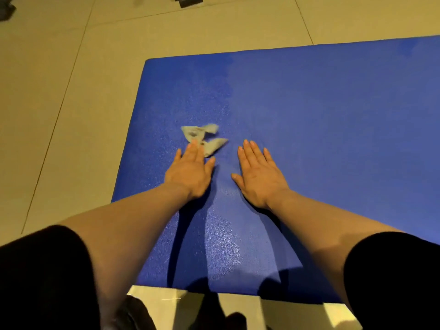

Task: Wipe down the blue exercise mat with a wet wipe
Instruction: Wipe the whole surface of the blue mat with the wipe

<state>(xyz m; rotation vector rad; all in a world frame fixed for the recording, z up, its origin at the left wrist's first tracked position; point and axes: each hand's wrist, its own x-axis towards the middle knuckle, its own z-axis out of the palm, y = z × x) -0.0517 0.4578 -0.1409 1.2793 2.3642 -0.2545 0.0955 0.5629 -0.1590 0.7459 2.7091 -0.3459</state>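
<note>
The wipe (203,139) is lying crumpled on the mat (321,129) near its left edge, under the left hand (190,170)'s flat fingertips. It is looking limp and light (likely damp); pressing flat should drag it. The right hand (258,175) is resting open, holding nothing.

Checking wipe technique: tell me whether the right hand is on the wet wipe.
No: the right hand lies flat on the bare blue mat; the left hand touches the wet wipe.

one blue mat (309,115), one crumpled wipe (204,139), two hands (190,172), two dark sleeves (42,270)
</note>
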